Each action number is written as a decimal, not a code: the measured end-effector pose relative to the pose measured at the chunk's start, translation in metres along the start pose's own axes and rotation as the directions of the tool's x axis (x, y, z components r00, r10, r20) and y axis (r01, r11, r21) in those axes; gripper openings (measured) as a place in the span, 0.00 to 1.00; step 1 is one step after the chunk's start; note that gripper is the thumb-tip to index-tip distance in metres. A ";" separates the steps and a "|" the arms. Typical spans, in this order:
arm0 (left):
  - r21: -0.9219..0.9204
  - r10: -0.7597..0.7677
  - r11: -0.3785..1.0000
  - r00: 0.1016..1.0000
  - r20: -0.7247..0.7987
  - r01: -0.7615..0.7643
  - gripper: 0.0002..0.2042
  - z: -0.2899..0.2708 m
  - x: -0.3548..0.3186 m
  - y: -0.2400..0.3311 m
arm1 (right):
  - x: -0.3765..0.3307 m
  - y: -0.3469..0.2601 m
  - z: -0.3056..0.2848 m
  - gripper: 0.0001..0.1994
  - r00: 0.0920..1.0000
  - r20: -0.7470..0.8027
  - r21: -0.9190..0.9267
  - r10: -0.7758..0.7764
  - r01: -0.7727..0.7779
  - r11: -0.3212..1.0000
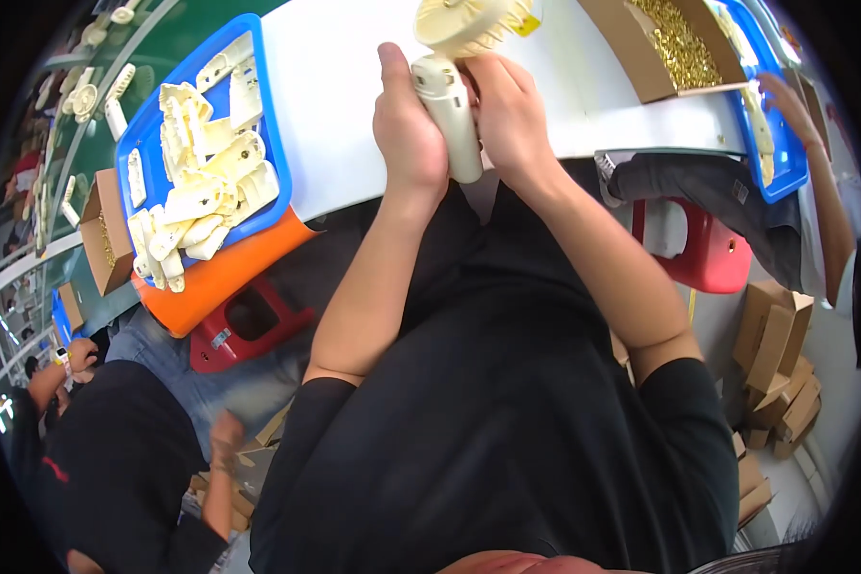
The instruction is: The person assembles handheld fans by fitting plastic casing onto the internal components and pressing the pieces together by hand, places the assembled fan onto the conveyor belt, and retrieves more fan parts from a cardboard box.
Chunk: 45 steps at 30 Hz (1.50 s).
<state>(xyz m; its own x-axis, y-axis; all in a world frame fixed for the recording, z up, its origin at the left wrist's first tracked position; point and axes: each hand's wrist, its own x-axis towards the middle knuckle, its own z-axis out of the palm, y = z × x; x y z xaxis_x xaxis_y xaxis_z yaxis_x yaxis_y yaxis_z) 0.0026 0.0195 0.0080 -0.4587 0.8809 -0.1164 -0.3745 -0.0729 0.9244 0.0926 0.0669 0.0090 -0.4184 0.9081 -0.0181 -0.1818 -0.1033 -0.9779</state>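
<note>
Over the near edge of the white table, both my hands are around the cream plastic handle (452,120) of a small handheld fan. The handle is tilted, its rounded lower end toward me. My left hand (408,129) presses its palm against the left side, thumb up and fingers mostly hidden behind. My right hand (514,120) is closed around the right side, near the top. Just beyond the handle is a round cream fan head (469,21) with ribbed edges, partly cut off by the frame's top. Whether it is fixed to the handle I cannot tell.
At left, a blue tray (279,143) holds several cream plastic shell pieces (201,196). A cardboard box (646,67) of small gold-coloured screws stands at right, beside another blue tray (789,158) with a co-worker's hand (794,107) over it. Another person (115,459) sits at lower left.
</note>
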 end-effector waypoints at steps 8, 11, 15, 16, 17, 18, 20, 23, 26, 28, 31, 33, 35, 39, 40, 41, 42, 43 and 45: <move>0.109 0.339 0.922 0.911 0.236 -0.371 0.28 0.027 -0.009 -0.012 | -0.011 -0.002 -0.019 0.24 0.984 -0.132 -0.014 -0.121 0.120 0.993; 0.220 0.360 0.868 0.870 0.338 -0.445 0.24 0.018 -0.008 0.000 | -0.004 -0.013 -0.029 0.29 0.994 -0.083 0.218 -0.073 0.090 0.972; 0.441 0.439 0.677 0.804 0.400 -0.589 0.22 0.024 -0.016 0.005 | 0.002 -0.032 -0.036 0.31 0.999 -0.034 0.483 0.028 -0.008 0.875; 0.519 0.475 0.580 0.778 0.411 -0.628 0.22 0.026 -0.017 0.006 | 0.003 -0.034 -0.037 0.31 0.999 -0.040 0.477 0.029 -0.007 0.879; 0.516 0.473 0.583 0.778 0.413 -0.628 0.22 0.026 -0.018 0.010 | 0.004 -0.035 -0.037 0.31 0.997 -0.072 0.401 0.013 0.017 0.916; 0.499 0.448 0.598 0.778 0.440 -0.627 0.20 0.026 -0.018 0.017 | 0.005 -0.036 -0.037 0.31 0.995 -0.102 0.322 -0.006 0.038 0.946; 0.468 0.399 0.629 0.774 0.492 -0.622 0.18 0.024 -0.018 0.024 | 0.007 -0.038 -0.038 0.32 0.991 -0.132 0.240 -0.022 0.054 0.969; 0.249 0.285 0.900 0.915 0.285 -0.358 0.13 0.023 -0.012 0.021 | 0.010 -0.040 -0.037 0.35 0.979 -0.203 0.058 -0.028 0.040 0.998; 0.172 0.248 0.949 0.962 0.115 -0.265 0.11 0.023 0.004 0.005 | 0.006 -0.046 -0.031 0.35 0.984 -0.173 0.086 0.029 -0.015 0.996; 0.310 0.348 0.894 0.937 -0.022 -0.325 0.12 0.029 0.012 -0.013 | 0.007 -0.040 -0.027 0.36 0.986 -0.155 0.095 0.061 -0.046 0.994; -0.026 0.215 0.976 0.976 -0.032 -0.215 0.13 0.057 0.007 -0.016 | 0.011 -0.016 -0.027 0.36 0.943 -0.326 0.033 -0.063 0.078 0.996; -0.191 0.153 0.969 0.988 -0.028 -0.155 0.15 0.052 0.013 -0.017 | 0.008 -0.023 -0.030 0.35 0.972 -0.233 0.085 0.000 0.020 0.996; -0.314 -0.129 0.925 0.956 0.265 0.212 0.16 0.027 0.023 -0.020 | 0.000 -0.034 -0.033 0.34 0.992 -0.048 0.168 0.120 -0.110 0.980; -0.191 -0.256 0.935 0.940 0.225 0.300 0.17 0.040 0.017 -0.008 | -0.006 -0.038 -0.026 0.35 0.980 -0.149 0.125 0.131 -0.112 0.986; -0.108 -0.242 0.960 0.962 0.127 0.256 0.17 0.045 0.015 -0.003 | -0.006 -0.038 -0.024 0.35 0.979 -0.152 0.127 0.138 -0.120 0.985; -0.107 -0.251 0.958 0.960 0.125 0.264 0.17 0.046 0.014 -0.001 | -0.006 -0.037 -0.022 0.34 0.978 -0.175 0.121 0.110 -0.090 0.989; -0.018 -0.147 0.989 0.985 0.092 0.149 0.18 0.047 0.012 0.001 | -0.006 -0.037 -0.019 0.34 0.977 -0.196 0.114 0.082 -0.061 0.992; 0.075 -0.039 0.997 0.997 0.070 0.034 0.18 0.047 0.011 0.002 | -0.005 -0.036 -0.016 0.33 0.975 -0.218 0.107 0.055 -0.032 0.994; 0.173 0.061 0.983 0.997 0.056 -0.070 0.18 0.045 0.007 -0.001 | -0.003 -0.035 -0.010 0.33 0.966 -0.258 0.090 0.000 0.024 0.996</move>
<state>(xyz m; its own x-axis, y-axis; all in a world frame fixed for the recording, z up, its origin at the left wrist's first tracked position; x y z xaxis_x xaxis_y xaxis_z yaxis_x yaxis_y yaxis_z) 0.0361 0.0473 0.0223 -0.4348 0.8997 -0.0389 -0.1967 -0.0527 0.9790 0.1095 0.0718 0.0414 -0.1743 0.9821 -0.0712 -0.2708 -0.1174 -0.9554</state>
